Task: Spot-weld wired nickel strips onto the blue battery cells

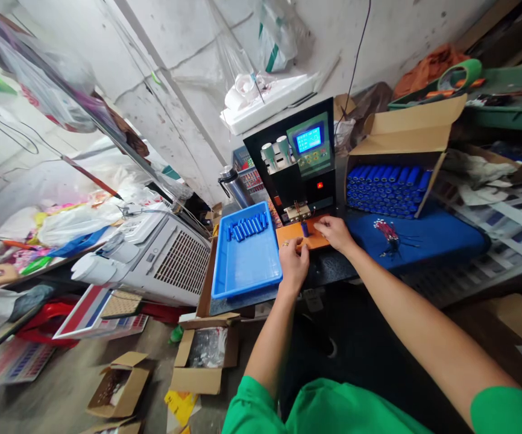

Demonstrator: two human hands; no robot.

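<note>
A blue cylindrical battery cell (305,229) stands upright on the orange platform (317,240) of a black spot welder (289,169), below its electrode head. My left hand (293,265) rests at the platform's front left edge, fingers curled in close to the cell. On the other side, my right hand (336,234) is over the platform's right part, thumb and forefinger drawn together beside the cell. Anything thin between the fingers of either hand is too small to make out. The welder's screen (308,140) is lit blue.
Left of the welder, a blue tray (247,271) holds several blue cells (248,227). An open carton (399,147) packed with cells stands to the right. Red and black wire leads (390,235) lie on the blue cloth (442,238). A steel flask (238,188) stands behind the tray.
</note>
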